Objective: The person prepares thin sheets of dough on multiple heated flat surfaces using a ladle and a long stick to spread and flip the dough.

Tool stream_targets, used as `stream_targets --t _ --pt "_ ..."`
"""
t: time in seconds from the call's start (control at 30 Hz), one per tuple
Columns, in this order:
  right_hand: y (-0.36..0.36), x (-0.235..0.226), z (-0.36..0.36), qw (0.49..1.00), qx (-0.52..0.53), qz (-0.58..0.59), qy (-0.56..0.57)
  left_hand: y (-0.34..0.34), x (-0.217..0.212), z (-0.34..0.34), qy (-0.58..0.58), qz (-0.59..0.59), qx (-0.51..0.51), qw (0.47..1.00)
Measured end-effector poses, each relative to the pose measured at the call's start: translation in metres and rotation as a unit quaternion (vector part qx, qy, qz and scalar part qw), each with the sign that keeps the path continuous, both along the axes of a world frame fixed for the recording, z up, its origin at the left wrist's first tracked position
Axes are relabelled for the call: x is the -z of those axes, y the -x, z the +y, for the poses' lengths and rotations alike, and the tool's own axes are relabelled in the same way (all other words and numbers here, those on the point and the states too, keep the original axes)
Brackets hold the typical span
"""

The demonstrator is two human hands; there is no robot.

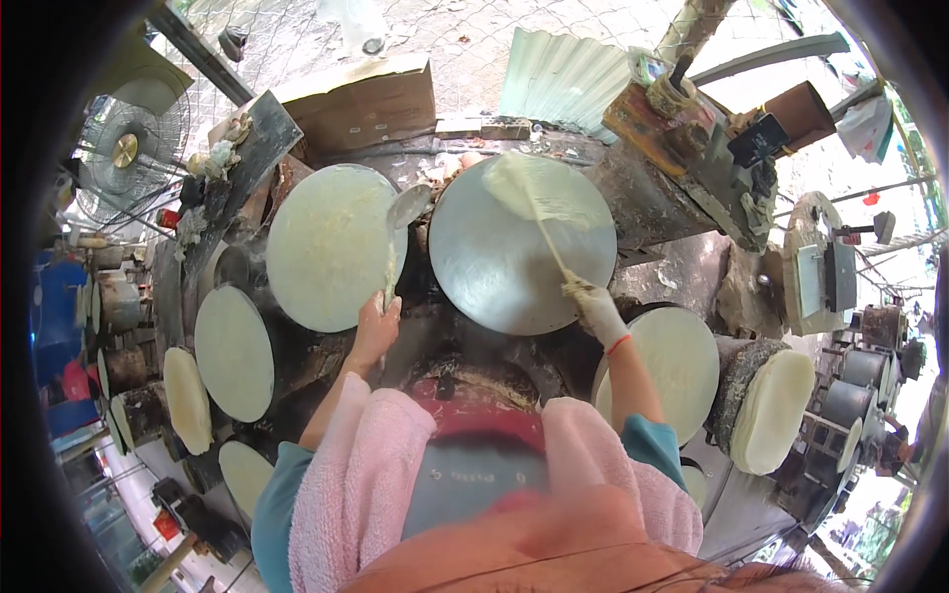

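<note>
My left hand (375,326) is closed round the batter-crusted handle of a ladle (408,206), whose metal bowl lies between two round griddles. Beside it, the left griddle carries a thin pale pancake (334,247) that covers nearly its whole top. My right hand (596,314), in a whitish glove with a red band at the wrist, grips the wrapped end of a thin stick (550,240). The stick's far end rests in wet pale batter (539,188) at the back of the grey metal griddle (484,267). Bare metal shows over the griddle's front half.
More round griddles stand at both sides, with pale sheets on the left one (234,353) and the right one (677,366). Further right is a stack of pale pancakes (773,412). Behind stand a cardboard box (366,109) and a corrugated panel (563,84); a fan (126,150) is far left.
</note>
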State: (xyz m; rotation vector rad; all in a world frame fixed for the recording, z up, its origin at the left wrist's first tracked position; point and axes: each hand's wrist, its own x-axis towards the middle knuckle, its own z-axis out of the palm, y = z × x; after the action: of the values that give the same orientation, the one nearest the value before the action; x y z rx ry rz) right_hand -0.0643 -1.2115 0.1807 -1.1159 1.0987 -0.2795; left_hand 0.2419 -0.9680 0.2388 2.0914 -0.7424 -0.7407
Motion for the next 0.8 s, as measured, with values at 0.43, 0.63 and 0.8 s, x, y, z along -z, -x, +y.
stream_targets --t 0.43,0.63,0.8 --pt "0.006 -0.025 -0.044 0.98 -0.191 0.052 -0.023 0.012 0.0 0.022 -0.055 -0.028 -0.054 0.997" --pt "0.015 -0.005 -0.093 0.984 -0.138 0.081 0.078 0.003 0.008 0.022 -0.074 -0.035 -0.059 0.995" --pt "-0.006 -0.039 -0.082 0.96 -0.261 0.1 -0.022 -0.019 0.04 0.004 -0.048 -0.066 -0.036 0.996"
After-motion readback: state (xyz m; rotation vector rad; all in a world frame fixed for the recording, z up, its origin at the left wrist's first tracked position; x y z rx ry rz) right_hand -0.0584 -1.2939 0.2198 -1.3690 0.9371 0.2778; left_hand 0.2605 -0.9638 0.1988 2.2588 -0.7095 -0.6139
